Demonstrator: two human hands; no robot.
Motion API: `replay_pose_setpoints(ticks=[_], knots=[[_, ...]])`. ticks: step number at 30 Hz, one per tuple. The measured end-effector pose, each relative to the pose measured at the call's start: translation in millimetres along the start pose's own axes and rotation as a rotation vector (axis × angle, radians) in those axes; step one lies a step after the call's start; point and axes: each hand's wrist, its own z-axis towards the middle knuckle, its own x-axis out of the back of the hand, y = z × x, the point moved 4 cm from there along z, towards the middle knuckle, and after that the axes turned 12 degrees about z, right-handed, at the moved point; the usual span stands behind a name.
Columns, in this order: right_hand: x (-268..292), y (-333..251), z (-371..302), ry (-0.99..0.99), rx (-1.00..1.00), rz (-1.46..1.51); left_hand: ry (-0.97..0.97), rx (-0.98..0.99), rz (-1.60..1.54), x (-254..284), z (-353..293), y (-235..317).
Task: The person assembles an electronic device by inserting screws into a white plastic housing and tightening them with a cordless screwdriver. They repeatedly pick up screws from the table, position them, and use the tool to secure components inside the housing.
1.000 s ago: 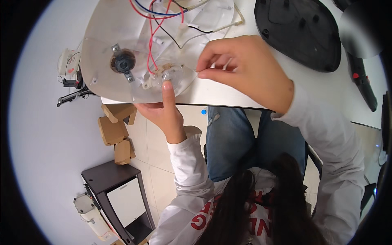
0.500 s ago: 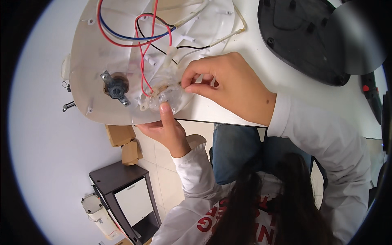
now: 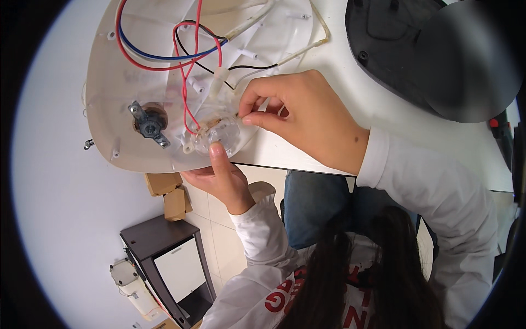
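Observation:
A large white plastic shell [image 3: 164, 98] lies open side up, overhanging the table's near edge. My left hand [image 3: 222, 178] grips its near rim, fingers underneath and thumb pressed on a clear round plastic part [image 3: 227, 133]. Thumb and index finger of my right hand [image 3: 296, 109] are pinched together beside that clear part; whatever is between them is too small to make out. Red wires [image 3: 186, 90] run into the clear part. A dark metal bracket with screws [image 3: 149, 125] sits in the shell to the left. Red and blue wires [image 3: 159, 57] loop over the far part.
On the white table [image 3: 323, 49], a black plastic cover [image 3: 383, 60] rests at the far right. A red-and-black tool [image 3: 501, 134] lies at the right edge. Below the table stand a dark cabinet [image 3: 159, 236] and cardboard boxes [image 3: 175, 203].
The shell, with its bracket and wires, has shifted slightly left and toward me. My left hand has moved a little with it; my right hand keeps its pinch almost in place.

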Motion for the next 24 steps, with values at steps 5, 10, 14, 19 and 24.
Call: replay_pose_setpoints(ticks=[5, 10, 14, 19, 24], knots=[[-4.0, 2.2, 0.2, 0.015, -0.014, 0.030, 0.036, 0.046, -0.045, 0.8, 1.3, 1.1], [-4.2, 5.6, -0.9, 0.022, -0.024, 0.077, 0.039, 0.051, -0.038, 2.4, 1.9, -2.4], [-5.5, 3.8, -0.1, -0.032, -0.140, 0.085, 0.048, 0.060, -0.042, 5.1, 1.8, -2.8], [-8.4, 6.1, -0.7, -0.032, -0.205, 0.204, 0.056, 0.054, -0.055, 5.2, 0.0, -0.8], [-9.8, 7.1, -1.6, 0.015, -0.152, 0.254, 0.040, 0.063, -0.071, 6.8, -2.3, -0.6]])
